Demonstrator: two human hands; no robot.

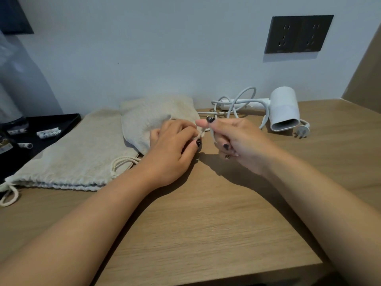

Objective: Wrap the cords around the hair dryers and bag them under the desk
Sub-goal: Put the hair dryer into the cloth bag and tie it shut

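Wooden desk [206, 213], bare forearms coming in from the near edge, both hands meeting at centre.

Left hand [171, 149]: fingers curled, resting on the mouth of the fuller drawstring bag [152, 116], thumb and fingers pinching the bag's cream drawstring [203, 132]. Right hand [235, 141]: just right of the left one, raised slightly off the desk, thumb and forefinger pinched on the same drawstring, other fingers curled in. Dark nail polish on both. The string is short and mostly hidden between the two hands; can't tell whether it's knotted.

That bag is bulged, lying partly on top of a second, flat drawstring bag [72, 159] to the left, whose cord loops [123, 162] stick out at its near side. Another rope loop [9, 196] hangs off its near-left corner.

Far left: black tray [61, 120] with small white sachets [48, 133].

Far right, behind the right hand: white hair dryer [284, 108] lying on the desk, nozzle facing near. Its white cord [237, 102] is loose, tangled in loops around the handle, not wrapped. Plug [302, 131] lies on the desk just right of the nozzle.

On the wall above: dark double socket plate [299, 34].
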